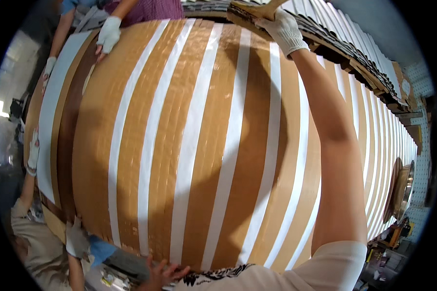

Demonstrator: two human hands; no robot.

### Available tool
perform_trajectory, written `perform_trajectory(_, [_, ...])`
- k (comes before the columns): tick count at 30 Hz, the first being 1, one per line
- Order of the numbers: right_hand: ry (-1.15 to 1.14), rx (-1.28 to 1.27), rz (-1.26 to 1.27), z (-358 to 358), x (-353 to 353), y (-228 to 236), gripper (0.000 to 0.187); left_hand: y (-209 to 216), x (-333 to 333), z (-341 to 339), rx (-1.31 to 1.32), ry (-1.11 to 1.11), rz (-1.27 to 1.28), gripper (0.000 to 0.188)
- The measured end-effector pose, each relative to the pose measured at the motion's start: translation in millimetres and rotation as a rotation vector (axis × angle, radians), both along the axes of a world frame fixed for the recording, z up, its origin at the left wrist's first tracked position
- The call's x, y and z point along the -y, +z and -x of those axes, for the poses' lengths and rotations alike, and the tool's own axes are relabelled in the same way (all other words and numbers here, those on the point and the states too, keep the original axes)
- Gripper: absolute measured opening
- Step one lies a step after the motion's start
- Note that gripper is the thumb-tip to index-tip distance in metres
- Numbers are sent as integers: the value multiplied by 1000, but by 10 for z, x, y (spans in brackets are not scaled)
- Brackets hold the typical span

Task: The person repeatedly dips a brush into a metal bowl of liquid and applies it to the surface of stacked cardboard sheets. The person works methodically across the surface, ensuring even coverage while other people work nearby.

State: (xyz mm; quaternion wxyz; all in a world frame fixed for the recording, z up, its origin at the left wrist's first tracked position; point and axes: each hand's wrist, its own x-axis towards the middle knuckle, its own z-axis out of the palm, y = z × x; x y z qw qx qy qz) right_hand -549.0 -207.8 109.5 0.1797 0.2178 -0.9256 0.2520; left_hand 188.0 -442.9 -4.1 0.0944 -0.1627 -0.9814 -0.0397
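A broad curved surface of brown sheet with long white stripes (pixel 192 131) spreads in front of me. My right arm reaches across it to the far edge. There, my gloved right hand (pixel 282 31) is closed on what looks like a wide wooden-handled brush (pixel 247 18), with a dark lower edge, held at the sheet's far border. At the near edge, my bare left hand (pixel 162 275) rests low with its fingers spread, apparently holding nothing. Part of it is hidden by my shirt.
Co-workers' gloved hands (pixel 109 35) touch the left end, beside a dark brown strip (pixel 75 102) and a pale blue-white strip (pixel 58 106). Another gloved hand (pixel 76 238) is at the near left corner. Layered sheets (pixel 344 51) line the far side; a round metal dish (pixel 403 189) sits at right.
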Motion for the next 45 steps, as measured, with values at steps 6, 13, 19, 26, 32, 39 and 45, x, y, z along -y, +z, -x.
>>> perform_trajectory(6, [199,-3,-72,-1276,275,-207,28,-62,50,251,-138,-50,-10,42])
perform_trajectory(13, [456,52,-220,-4035,617,40,55,-95,-7,300,-208,0,-167,38])
perform_trajectory(19, [747,371,-227,-5240,191,-42,42,165,-148,263,-133,46,-288,55])
perform_trajectory(26, [374,86,3,-5074,851,215,32,270,-164,174,-242,370,-532,52])
perform_trajectory(32, [517,126,-177,-5986,781,-76,36,98,-99,40,-203,461,-498,58])
perform_trajectory(39, [368,224,-19,-5416,97,111,32,63,-144,22,-195,449,-494,70])
perform_trajectory(45, [329,84,-299,-6030,-502,-193,41,47,-210,36,-217,441,-511,70])
